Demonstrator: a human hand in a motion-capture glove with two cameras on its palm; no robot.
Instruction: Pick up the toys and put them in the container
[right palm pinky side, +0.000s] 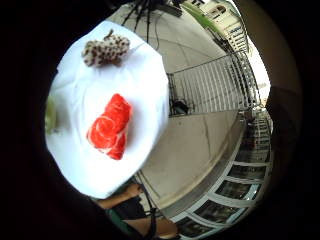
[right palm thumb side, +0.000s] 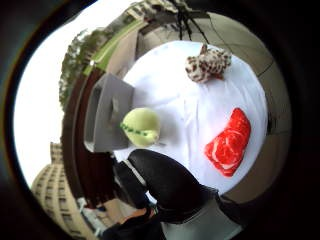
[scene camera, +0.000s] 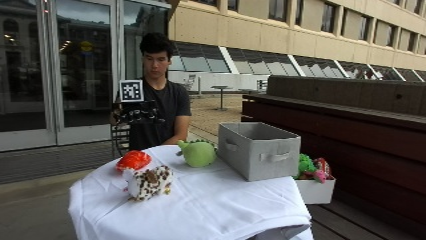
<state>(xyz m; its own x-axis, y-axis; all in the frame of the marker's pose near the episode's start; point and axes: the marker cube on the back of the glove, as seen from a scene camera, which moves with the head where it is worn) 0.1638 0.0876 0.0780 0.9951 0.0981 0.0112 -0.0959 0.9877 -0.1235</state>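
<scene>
A person is sitting at the far edge of the worktop (scene camera: 219, 210), which is draped in a white cloth. The gloved right hand (scene camera: 138, 113) is being held up in front of the chest, above the far edge and well apart from every toy; it is gripping nothing, though whether its fingers are straight or curled cannot be told from here. In the thumb side palm view a black gloved finger (right palm thumb side: 165, 182) is showing close to the camera, with the toys lying well beyond it on the cloth.

The green round toy (scene camera: 198, 153) is sitting near the far edge, just beside the grey fabric container (scene camera: 259, 150), which is standing at the right edge with its open top up. The red toy (scene camera: 134, 160) is lying near the left edge, and the brown-spotted white plush (scene camera: 150, 183) is sitting just in front of it, touching or nearly touching it. A small white box (scene camera: 316, 190) holding more toys is sitting beyond the right edge, behind the container.
</scene>
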